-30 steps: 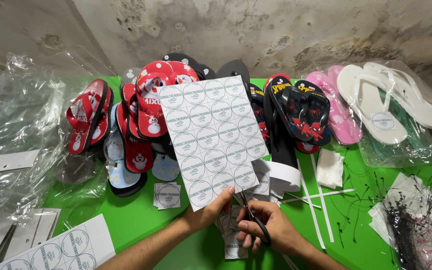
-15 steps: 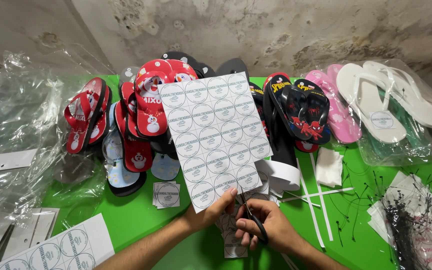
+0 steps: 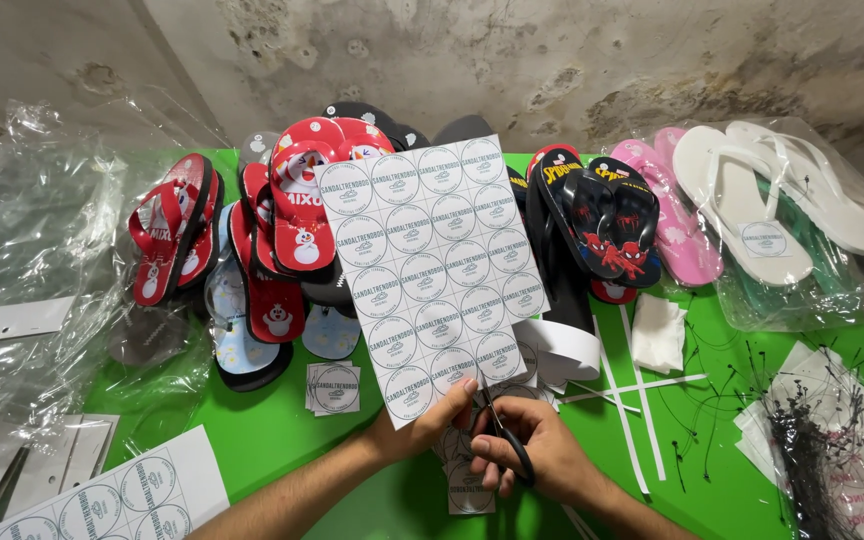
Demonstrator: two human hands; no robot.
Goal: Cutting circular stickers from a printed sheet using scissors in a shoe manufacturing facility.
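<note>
Left hand (image 3: 430, 428) pinching the bottom edge of a white sheet of round printed stickers (image 3: 430, 268), fingers closed on it, sheet held up tilted over the middle of the green desk (image 3: 282, 430). Right hand (image 3: 542, 452) wrapped around a pair of black-handled scissors (image 3: 505, 432), fingers closed through the handles, blades poking up at the sheet's bottom edge. Can't tell if the blades are actually biting the paper.

Small stack of cut square stickers (image 3: 333, 388) lying flat just left of the hands, more cut ones (image 3: 470, 490) right under them by the near edge. Second white sticker sheet (image 3: 112, 497) down at the near-left corner.

Behind the sheet, toward the far edge: pile of red snowman-print flip-flops (image 3: 287, 215), black flip-flops with a red-and-blue cartoon print (image 3: 607, 225) to the right, then pink flip-flops (image 3: 674, 220) and white flip-flops inside a clear bag (image 3: 772, 205) near the far-right corner. Crumpled clear plastic bags (image 3: 27, 250) heaped on the left edge. Thin white paper strips (image 3: 632, 385) and a bunch of black plastic tag loops (image 3: 812, 440) scattered on the right side.
</note>
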